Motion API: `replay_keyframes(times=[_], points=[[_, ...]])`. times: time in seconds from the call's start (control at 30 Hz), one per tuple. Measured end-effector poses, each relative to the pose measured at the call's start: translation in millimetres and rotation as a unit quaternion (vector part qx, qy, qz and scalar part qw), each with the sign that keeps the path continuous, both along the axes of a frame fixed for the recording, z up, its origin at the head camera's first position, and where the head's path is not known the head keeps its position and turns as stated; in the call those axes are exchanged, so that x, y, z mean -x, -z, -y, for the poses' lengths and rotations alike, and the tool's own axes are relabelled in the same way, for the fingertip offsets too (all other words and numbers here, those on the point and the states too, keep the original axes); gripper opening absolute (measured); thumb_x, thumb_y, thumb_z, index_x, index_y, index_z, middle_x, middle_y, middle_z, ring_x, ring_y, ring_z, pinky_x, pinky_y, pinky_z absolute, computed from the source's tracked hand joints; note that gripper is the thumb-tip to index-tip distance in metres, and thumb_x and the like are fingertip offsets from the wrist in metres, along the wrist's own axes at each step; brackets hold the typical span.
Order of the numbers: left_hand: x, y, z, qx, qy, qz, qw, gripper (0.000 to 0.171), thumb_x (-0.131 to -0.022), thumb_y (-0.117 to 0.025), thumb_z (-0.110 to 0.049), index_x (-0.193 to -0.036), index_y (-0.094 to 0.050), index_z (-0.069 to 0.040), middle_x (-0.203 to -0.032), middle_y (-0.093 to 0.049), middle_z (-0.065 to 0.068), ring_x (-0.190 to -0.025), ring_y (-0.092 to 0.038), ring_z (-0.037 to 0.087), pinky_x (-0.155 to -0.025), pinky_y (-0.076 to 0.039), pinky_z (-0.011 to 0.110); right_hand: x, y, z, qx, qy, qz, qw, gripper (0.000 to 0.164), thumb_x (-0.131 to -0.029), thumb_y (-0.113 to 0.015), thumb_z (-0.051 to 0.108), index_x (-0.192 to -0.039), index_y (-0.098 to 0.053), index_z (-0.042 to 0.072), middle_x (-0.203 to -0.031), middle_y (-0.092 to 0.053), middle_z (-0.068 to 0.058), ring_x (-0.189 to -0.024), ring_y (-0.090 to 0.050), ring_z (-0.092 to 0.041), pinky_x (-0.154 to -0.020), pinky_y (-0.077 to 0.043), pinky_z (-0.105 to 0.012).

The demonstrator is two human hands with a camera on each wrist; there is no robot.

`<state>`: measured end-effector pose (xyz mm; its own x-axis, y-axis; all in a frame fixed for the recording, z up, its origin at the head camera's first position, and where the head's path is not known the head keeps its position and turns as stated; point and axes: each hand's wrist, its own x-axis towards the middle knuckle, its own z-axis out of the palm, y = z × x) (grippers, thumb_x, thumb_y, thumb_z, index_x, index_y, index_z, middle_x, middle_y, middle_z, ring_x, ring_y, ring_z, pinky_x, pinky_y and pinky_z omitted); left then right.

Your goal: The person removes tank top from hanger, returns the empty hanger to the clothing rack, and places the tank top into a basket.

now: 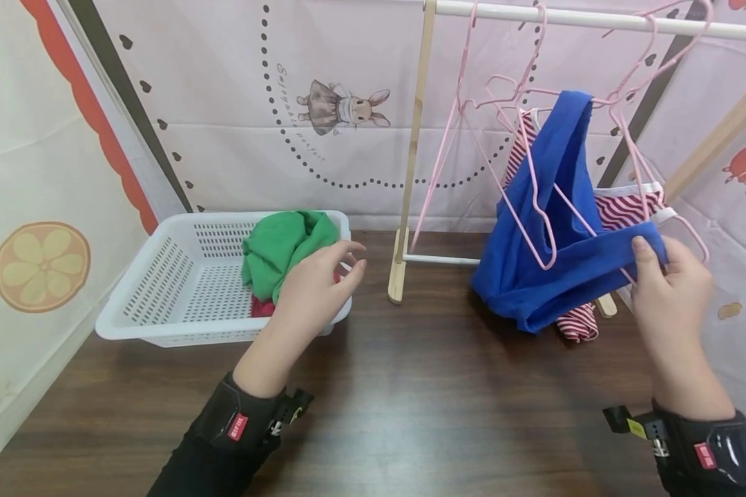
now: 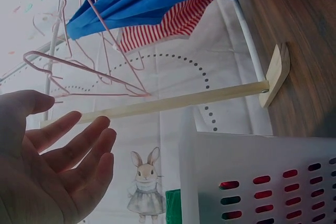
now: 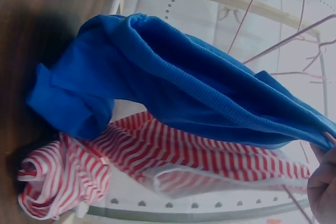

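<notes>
The right hand's grip [image 1: 674, 290] pinches the edge of a blue garment [image 1: 522, 293] that hangs from a pink hanger [image 1: 603, 102], close to a striped garment [image 1: 624, 208]. The left hand's grip [image 1: 311, 286] is spread, thumb apart, over the white basket's [image 1: 161, 334] right end. Only the head view looks inside: a green cloth [image 1: 280, 248] lies in that end, a little red cloth [image 1: 262, 308] beneath. Through the basket's slots, the left wrist view shows more red; the right wrist view reveals the blue garment's ribbed, gaping opening.
</notes>
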<state>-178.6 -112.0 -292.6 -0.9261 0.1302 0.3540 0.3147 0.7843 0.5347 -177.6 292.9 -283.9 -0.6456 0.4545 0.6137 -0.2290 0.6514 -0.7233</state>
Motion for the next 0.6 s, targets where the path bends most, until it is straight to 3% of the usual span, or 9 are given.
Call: replay_keyframes(times=[0.1, 0.23, 0.37, 0.6], points=[[-0.7, 0.6, -0.5, -0.001, 0.001, 0.001, 1.0000, 0.034, -0.096, -0.058, -0.037, -0.124, -0.062, -0.018, -0.103, -0.066, 0.000, -0.093, -0.063, 0.018, -0.079, -0.052, 0.039, -2.0, 5.0, -4.2, 0.025, -0.003, -0.008, 1.000, 0.030, -0.096, -0.062, 0.028, -0.072, -0.057, 0.010, -0.063, -0.050, 0.012, -0.059, -0.045, -0.006, -0.053, -0.033, -0.019], [-0.4, 2.4, -1.4, 0.000, 0.007, 0.003, 1.0000, 0.034, -0.097, -0.057, -0.037, -0.123, -0.062, -0.017, -0.103, -0.067, 0.000, -0.093, -0.063, 0.018, -0.078, -0.052, 0.039, -3.8, 10.3, -10.6, 0.115, -0.041, -0.024, 0.992, 0.034, -0.096, -0.063, 0.024, -0.069, -0.055, 0.004, -0.052, -0.045, 0.005, -0.040, -0.039, -0.005, -0.038, -0.028, -0.018], [-0.6, 3.7, -3.0, 0.002, 0.008, 0.001, 1.0000, 0.032, -0.097, -0.057, -0.037, -0.122, -0.063, -0.018, -0.102, -0.066, -0.001, -0.092, -0.063, 0.017, -0.077, -0.052, 0.038, -5.5, 14.4, -16.2, 0.217, -0.089, -0.054, 0.971, 0.038, -0.094, -0.064, 0.021, -0.066, -0.051, -0.001, -0.046, -0.041, -0.001, -0.029, -0.033, -0.007, -0.031, -0.023, -0.021], [-3.4, 2.8, -4.4, -0.001, 0.012, -0.007, 0.9999, 0.033, -0.097, -0.058, -0.036, -0.122, -0.064, -0.015, -0.102, -0.067, 0.000, -0.091, -0.063, 0.017, -0.077, -0.052, 0.038, -8.6, 22.5, -20.3, 0.298, -0.120, -0.107, 0.941, 0.035, -0.094, -0.065, 0.019, -0.068, -0.054, -0.002, -0.045, -0.041, -0.004, -0.026, -0.033, -0.009, -0.028, -0.022, -0.021]])
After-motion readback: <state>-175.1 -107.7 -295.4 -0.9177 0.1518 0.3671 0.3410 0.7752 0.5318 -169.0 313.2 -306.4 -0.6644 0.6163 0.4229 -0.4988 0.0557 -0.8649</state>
